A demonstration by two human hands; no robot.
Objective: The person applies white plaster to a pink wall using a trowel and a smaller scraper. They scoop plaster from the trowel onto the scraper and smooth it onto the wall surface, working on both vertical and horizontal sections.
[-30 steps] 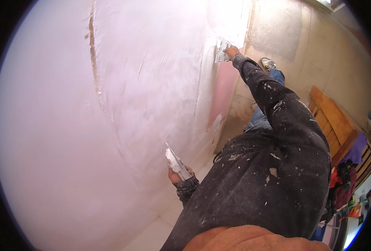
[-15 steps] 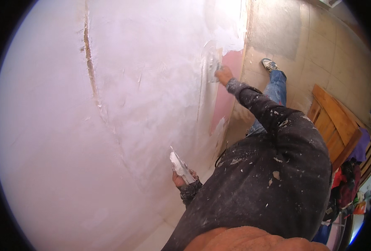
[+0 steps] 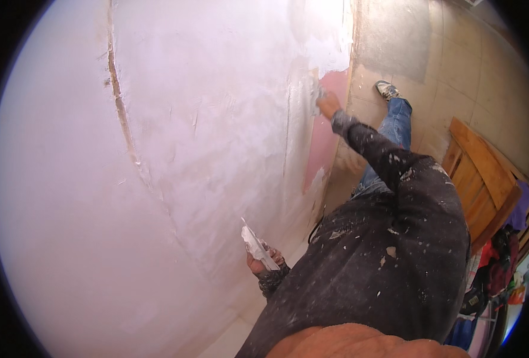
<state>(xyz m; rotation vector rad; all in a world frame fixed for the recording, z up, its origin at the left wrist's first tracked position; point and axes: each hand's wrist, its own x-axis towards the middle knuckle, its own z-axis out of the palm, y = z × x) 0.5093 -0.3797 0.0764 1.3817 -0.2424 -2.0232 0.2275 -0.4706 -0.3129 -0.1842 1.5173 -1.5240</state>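
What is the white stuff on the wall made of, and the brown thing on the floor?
The wall coat looks like wet plaster: matt white with smear streaks over a pink patch. The brown frame looks like bare wood, going by its slats and colour.

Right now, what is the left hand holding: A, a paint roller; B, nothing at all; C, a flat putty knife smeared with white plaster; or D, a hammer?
C: the left hand grips a flat putty knife coated in white plaster, held low near the wall, while the right hand reaches out to the pink patch.
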